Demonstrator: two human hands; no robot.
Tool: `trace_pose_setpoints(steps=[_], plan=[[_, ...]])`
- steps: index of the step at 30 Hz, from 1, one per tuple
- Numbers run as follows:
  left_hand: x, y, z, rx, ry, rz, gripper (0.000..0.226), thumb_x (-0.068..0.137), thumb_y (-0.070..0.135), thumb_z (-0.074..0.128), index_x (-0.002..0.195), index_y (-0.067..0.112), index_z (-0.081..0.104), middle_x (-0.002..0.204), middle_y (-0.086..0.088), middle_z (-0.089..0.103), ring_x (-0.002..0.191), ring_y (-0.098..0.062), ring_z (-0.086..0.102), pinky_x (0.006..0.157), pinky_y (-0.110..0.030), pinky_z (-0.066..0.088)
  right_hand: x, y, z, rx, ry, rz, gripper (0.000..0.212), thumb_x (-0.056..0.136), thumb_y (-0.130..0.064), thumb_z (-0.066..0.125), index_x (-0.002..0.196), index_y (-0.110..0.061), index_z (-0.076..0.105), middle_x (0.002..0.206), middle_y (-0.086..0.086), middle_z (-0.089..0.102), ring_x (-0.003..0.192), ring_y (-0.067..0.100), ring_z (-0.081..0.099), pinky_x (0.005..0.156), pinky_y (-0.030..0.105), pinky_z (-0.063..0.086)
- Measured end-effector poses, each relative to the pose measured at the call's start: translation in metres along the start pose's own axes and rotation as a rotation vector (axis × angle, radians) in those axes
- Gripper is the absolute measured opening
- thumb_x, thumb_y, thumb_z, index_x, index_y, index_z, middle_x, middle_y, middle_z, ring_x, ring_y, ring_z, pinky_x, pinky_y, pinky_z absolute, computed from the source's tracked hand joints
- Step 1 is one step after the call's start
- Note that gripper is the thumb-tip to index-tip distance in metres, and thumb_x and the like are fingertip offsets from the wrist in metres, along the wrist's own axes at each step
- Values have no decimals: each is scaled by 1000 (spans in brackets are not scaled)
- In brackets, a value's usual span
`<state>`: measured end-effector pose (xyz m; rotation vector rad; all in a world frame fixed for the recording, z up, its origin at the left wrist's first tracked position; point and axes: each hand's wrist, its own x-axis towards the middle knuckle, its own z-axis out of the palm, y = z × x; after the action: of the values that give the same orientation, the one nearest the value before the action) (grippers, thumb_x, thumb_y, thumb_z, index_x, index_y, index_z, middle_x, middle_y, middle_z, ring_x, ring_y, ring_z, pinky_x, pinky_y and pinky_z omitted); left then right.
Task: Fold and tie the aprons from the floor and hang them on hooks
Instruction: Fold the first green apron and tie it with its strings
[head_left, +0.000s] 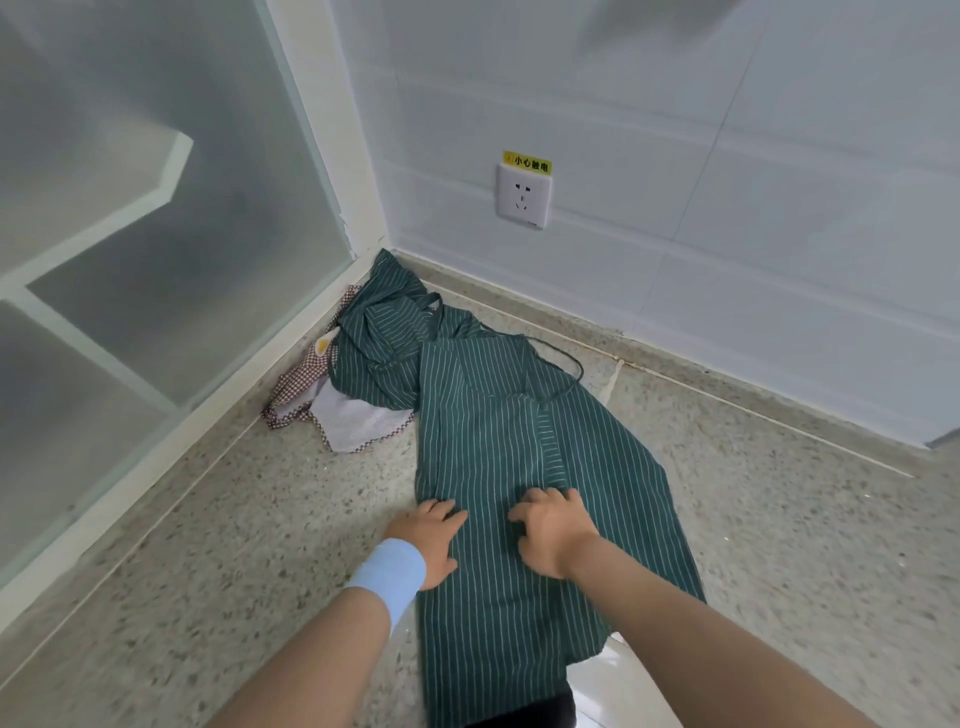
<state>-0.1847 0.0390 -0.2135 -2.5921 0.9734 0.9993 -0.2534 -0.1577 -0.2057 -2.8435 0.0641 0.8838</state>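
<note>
Green striped apron (519, 441) lies spread lengthwise on the speckled floor (208, 519), one side folded over its middle, neck strap up near the wall. Left hand (431, 540), blue wristband (387, 577), presses flat with straight fingers on the apron's left edge; right hand (556, 535) sits just beside it, fingers bent with tips on the cloth, possibly bunching it, can't tell if it actually grips. Second green apron (379, 343) is crumpled in the corner over a checked apron (311, 395), by the glass partition (130, 208).
</note>
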Motion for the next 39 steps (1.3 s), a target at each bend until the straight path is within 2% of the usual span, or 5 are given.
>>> trace_pose_setpoints(steps=[7, 15, 28, 33, 39], plan=[[30, -29, -63, -233, 370, -26, 29, 101, 32, 42, 125, 30, 58, 124, 8, 56, 96, -15, 61, 83, -33, 52, 51, 22, -53, 267, 140, 16, 43, 99, -13, 45, 140, -25, 52, 151, 8, 43, 122, 26, 58, 102, 37, 48], [140, -79, -149, 38, 438, -57, 68, 98, 6, 47, 155, 26, 17, 165, 2, 4, 73, -20, 61, 50, -30, 40, 131, 42, -86, 323, 219, 54, 45, 106, -25, 40, 151, -22, 38, 154, 3, 37, 120, 27, 59, 96, 39, 52], [149, -152, -155, -97, 628, -314, 30, 95, 25, 57, 124, 17, 57, 130, -8, 45, 112, -27, 48, 90, -40, 44, 195, 29, -111, 273, 274, 36, 30, 103, -26, 49, 130, -20, 58, 127, 4, 56, 101, 27, 64, 85, 41, 56], [138, -98, -123, 1, 883, 26, 37, 91, 22, 61, 127, 18, 59, 132, -5, 54, 120, -26, 50, 102, -44, 41, 194, 28, -98, 393, 195, -39, 49, 99, -7, 47, 147, -18, 44, 142, 6, 44, 119, 30, 57, 102, 37, 48], [142, -113, -77, 179, 378, -82, 76, 98, 62, 23, 155, 26, -13, 159, -4, -28, 150, -25, -17, 121, -50, -5, 176, 71, -92, 213, 331, 44, 52, 88, -6, 54, 137, -21, 52, 133, 5, 45, 112, 28, 54, 98, 40, 47]])
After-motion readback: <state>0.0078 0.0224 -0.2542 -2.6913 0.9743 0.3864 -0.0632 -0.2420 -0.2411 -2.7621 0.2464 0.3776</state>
